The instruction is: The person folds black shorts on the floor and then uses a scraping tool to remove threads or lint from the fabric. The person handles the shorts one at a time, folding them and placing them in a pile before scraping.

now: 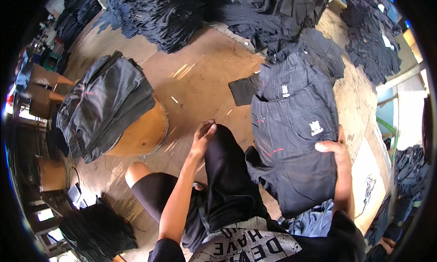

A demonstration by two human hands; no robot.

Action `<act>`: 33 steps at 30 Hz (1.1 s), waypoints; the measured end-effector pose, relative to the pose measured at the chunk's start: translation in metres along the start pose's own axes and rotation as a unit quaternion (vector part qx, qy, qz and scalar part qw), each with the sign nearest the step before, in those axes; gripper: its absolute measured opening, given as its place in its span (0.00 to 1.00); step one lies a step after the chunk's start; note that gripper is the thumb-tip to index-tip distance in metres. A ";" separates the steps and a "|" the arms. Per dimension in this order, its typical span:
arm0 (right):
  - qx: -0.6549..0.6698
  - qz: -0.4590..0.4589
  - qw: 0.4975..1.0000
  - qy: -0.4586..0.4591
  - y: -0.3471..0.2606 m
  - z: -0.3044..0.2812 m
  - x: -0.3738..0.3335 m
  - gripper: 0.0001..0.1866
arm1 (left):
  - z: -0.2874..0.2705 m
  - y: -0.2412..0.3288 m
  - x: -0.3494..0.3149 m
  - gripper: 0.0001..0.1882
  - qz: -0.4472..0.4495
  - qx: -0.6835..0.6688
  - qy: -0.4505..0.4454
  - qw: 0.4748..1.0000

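My right hand (334, 148) grips the right edge of a pair of dark denim trousers (296, 171), thumb on top and fingers mostly hidden beneath. White printed patches and red thread marks show on the trousers. Behind them, and partly overlapped, lies another dark garment (296, 75) with a similar white patch. Over by my knee, my left hand (203, 136) is raised with its fingers curled in close to the thumb, and nothing shows in it. A small dark cloth piece (244, 89) lies on the floor left of the garments.
To the left, folded dark trousers (107, 102) cover much of a round orange-brown stool or drum (145, 130). Large heaps of dark cloth (159, 16) stand at the back. More dark cloth (98, 230) lies at lower left. At far left a person's legs (54, 82) show.
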State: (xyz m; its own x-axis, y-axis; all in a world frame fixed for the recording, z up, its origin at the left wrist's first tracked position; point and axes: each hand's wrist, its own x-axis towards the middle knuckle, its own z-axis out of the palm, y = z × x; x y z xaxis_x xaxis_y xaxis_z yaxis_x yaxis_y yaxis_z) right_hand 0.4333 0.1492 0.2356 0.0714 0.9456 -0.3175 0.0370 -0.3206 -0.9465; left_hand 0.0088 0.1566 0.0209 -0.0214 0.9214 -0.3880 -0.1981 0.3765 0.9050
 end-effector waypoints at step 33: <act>-0.413 -0.348 0.785 -0.305 0.105 0.302 -0.053 0.56 | -0.080 -0.059 -0.159 0.31 0.033 -0.432 0.026 0.901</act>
State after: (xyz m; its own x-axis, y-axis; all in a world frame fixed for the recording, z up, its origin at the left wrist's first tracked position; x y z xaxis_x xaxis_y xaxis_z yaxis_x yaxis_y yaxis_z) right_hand 0.1321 0.0817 0.1354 -0.7332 0.6780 0.0518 0.5068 0.5957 -0.6231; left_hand -0.0541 -0.0203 0.0153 -0.1023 0.9250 -0.3659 -0.8830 0.0849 0.4616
